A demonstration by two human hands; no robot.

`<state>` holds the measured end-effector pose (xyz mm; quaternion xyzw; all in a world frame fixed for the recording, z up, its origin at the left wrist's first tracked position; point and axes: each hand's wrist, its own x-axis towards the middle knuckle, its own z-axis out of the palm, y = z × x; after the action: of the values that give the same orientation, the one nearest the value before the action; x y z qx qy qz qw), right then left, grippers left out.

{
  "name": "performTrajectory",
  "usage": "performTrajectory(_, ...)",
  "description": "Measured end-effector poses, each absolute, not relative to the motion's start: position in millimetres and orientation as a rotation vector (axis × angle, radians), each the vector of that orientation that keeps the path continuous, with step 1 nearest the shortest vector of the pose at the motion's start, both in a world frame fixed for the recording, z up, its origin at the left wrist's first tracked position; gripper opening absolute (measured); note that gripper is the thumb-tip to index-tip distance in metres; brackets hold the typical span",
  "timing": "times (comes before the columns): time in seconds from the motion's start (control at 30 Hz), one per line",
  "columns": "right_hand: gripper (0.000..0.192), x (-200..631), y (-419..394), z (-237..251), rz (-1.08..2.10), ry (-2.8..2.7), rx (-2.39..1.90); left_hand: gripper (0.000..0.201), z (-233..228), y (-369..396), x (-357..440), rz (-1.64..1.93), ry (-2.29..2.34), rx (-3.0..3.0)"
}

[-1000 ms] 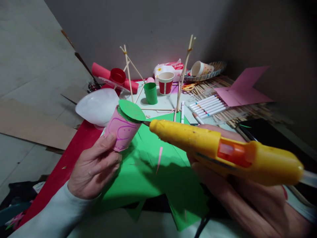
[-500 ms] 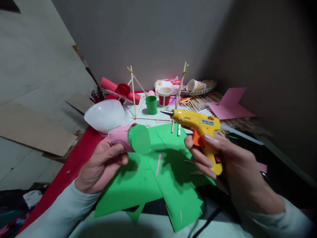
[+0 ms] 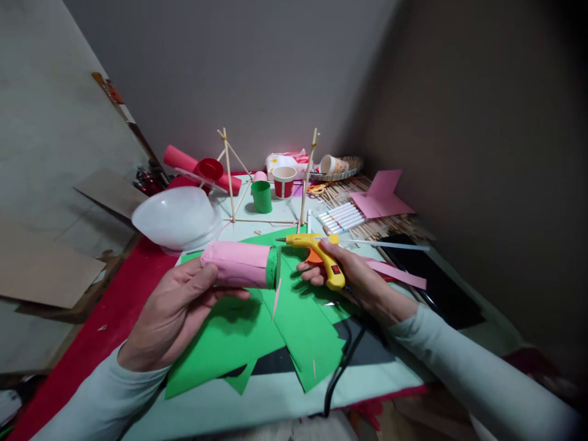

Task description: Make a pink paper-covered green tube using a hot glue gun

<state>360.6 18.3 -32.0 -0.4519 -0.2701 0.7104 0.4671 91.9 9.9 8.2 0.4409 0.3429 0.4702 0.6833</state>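
A pink paper-covered cup (image 3: 239, 264) with a green band at its right end lies sideways in my left hand (image 3: 177, 306), the thumb on its near side and fingers beneath. My right hand (image 3: 349, 269) grips a yellow glue gun (image 3: 301, 241) with an orange trigger. Its metal nozzle points left, just above the cup's green end; I cannot tell whether they touch. Below both hands lie overlapping green paper sheets (image 3: 248, 343) with a thin pink scrap (image 3: 276, 300) on them. A black cord runs down from the glue gun's handle.
Behind stands a wooden stick frame (image 3: 229, 177), with a green cup (image 3: 261, 197) and a red-and-white paper cup (image 3: 284, 183) beside it. A translucent bowl (image 3: 169, 217) is at left. White markers (image 3: 342, 217), folded pink paper (image 3: 381, 199) and a black tablet-like slab (image 3: 441, 294) lie right.
The pink cup has turned so its side shows instead of its green end. My right hand has brought the glue gun left and down, closer to the cup. The view has shifted.
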Motion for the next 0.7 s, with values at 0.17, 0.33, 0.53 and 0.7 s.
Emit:
performTrajectory(0.17,0.045,367,22,-35,1.803,-0.676,-1.112,0.028,7,5,92,1.061,0.782,0.972)
performTrajectory(0.33,0.047,374,24,-39,1.812,-0.685,-1.034,0.026,0,2,83,1.095,0.8,1.03)
performTrajectory(0.53,0.055,369,28,-40,1.773,-0.746,-1.087,0.022,-3,-1,90,1.118,0.963,1.117)
performTrajectory(0.7,0.036,387,17,-35,1.613,-0.941,-1.245,0.02,-8,2,87,1.137,1.01,1.174)
